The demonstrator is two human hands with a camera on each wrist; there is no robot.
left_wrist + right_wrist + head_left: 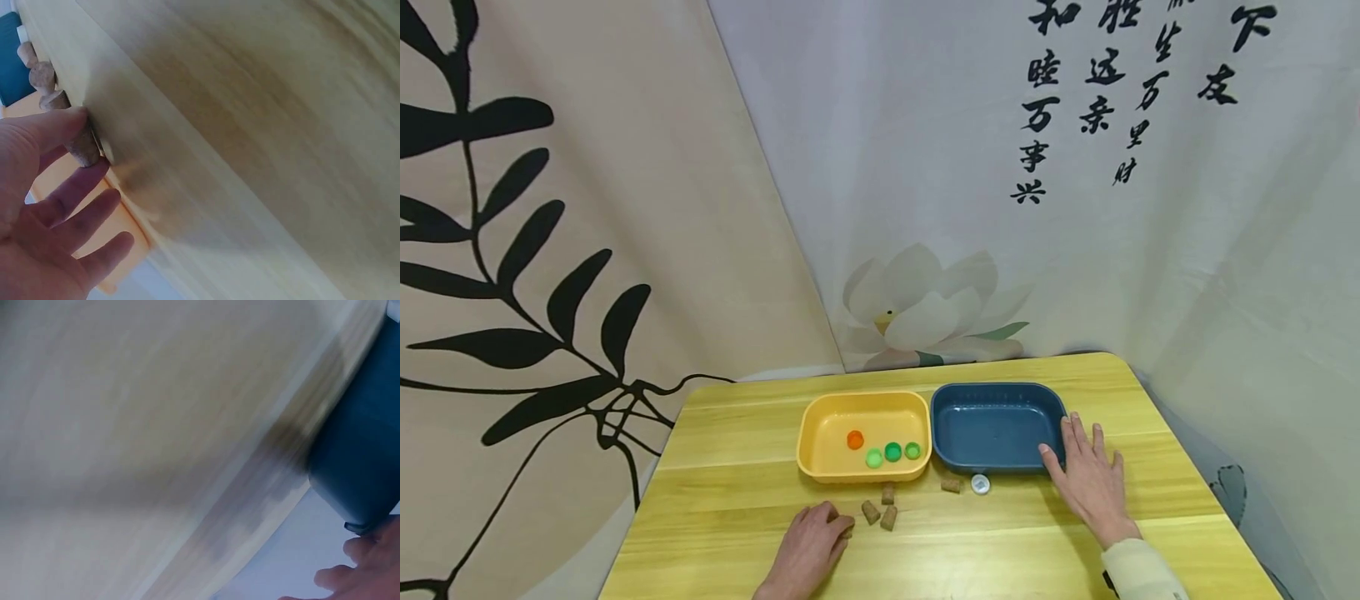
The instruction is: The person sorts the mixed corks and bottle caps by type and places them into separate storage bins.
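Observation:
My left hand (811, 546) is low over the table, left of several loose corks. Its thumb and a finger pinch one tapered cork (83, 147), seen in the left wrist view; the other fingers are spread. Near it lie a cork (870, 512), another cork (889, 518) and one more cork (888, 493) by the yellow tray (827, 473). My right hand (1092, 479) touches the right end of the blue tray (1000, 460), fingers stretched out and thumb at the front right corner. In the right wrist view, fingers (369, 569) show beside that tray's end.
In the yellow tray lie an orange disc (854, 439) and several green ones. A cork (951, 485) and a white round piece (981, 483) are in front of the blue tray. Both trays stand side by side on the wooden table (715, 517), with a printed cloth (925, 167) behind.

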